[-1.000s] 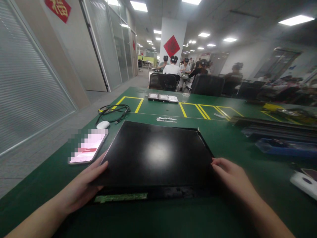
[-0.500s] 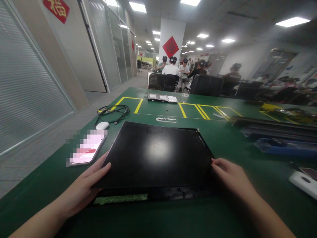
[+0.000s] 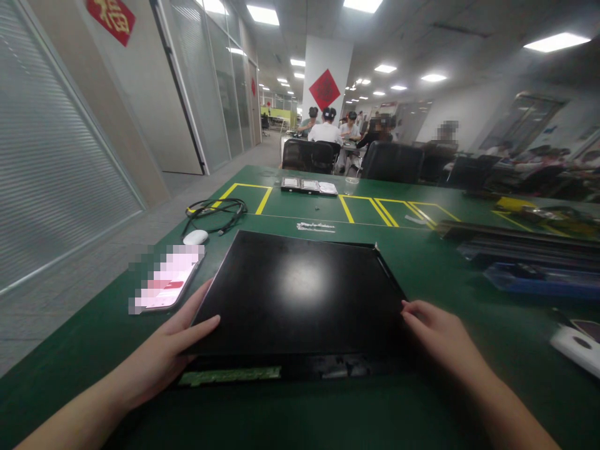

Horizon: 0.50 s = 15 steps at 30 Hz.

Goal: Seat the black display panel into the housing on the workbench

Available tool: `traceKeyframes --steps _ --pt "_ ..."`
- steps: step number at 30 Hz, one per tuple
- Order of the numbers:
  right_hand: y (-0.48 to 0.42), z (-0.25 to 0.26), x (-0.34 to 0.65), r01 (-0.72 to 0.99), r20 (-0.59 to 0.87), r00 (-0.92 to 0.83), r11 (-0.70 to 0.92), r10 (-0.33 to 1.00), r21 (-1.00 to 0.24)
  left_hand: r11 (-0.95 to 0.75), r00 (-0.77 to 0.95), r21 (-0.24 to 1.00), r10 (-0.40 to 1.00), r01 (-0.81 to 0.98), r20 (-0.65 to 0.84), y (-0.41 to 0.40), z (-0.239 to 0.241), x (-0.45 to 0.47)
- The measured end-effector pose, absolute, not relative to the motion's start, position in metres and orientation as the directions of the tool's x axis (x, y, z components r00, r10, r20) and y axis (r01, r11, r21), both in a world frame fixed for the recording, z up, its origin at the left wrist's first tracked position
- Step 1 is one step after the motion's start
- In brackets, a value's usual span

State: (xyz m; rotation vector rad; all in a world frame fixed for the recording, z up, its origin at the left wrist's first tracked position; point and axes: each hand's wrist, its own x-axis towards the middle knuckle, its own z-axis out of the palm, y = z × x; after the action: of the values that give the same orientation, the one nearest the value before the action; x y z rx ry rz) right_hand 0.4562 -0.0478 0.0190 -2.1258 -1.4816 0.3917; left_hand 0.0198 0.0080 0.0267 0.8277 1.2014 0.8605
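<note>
A glossy black display panel [image 3: 290, 294] lies before me over a black frame [image 3: 383, 265], which shows along the right side and the near edge. Below the panel's near left edge, a strip of green circuit board [image 3: 229, 375] is exposed. My left hand [image 3: 180, 337] grips the panel's left edge, thumb on the top face and fingers around the side and underneath, partly hidden. At the right edge, my right hand [image 3: 434, 322] is closed in a pinch; whether it has the panel, the frame or both I cannot tell.
Left on the green table [image 3: 300, 412] are a phone [image 3: 175, 281], a white mouse [image 3: 195, 237] and a coiled black cable [image 3: 215, 215]. Several hard drives [image 3: 308, 186] sit at the back. Dark strips [image 3: 515, 240], a blue piece [image 3: 539, 278] and a white device [image 3: 579, 347] lie right.
My left thumb has slid slightly right over the panel's top face. The panel and my right hand stay almost the same; the whole view has shifted a little.
</note>
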Motion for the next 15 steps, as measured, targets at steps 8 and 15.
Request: traceKeyframes --steps 8,15 --pt "-0.0477 0.0173 0.4590 0.778 0.044 0.358 -0.272 0.933 -0.566 0.441 0.078 0.887 0.897 -0.134 -0.435 0.0064 0.0302 0.0183" --pt "-0.0479 0.0169 0.4601 0.764 0.052 0.369 -0.271 0.928 -0.585 0.329 0.011 0.939 0.944 -0.097 -0.329 0.0135 0.0272 0.0157"
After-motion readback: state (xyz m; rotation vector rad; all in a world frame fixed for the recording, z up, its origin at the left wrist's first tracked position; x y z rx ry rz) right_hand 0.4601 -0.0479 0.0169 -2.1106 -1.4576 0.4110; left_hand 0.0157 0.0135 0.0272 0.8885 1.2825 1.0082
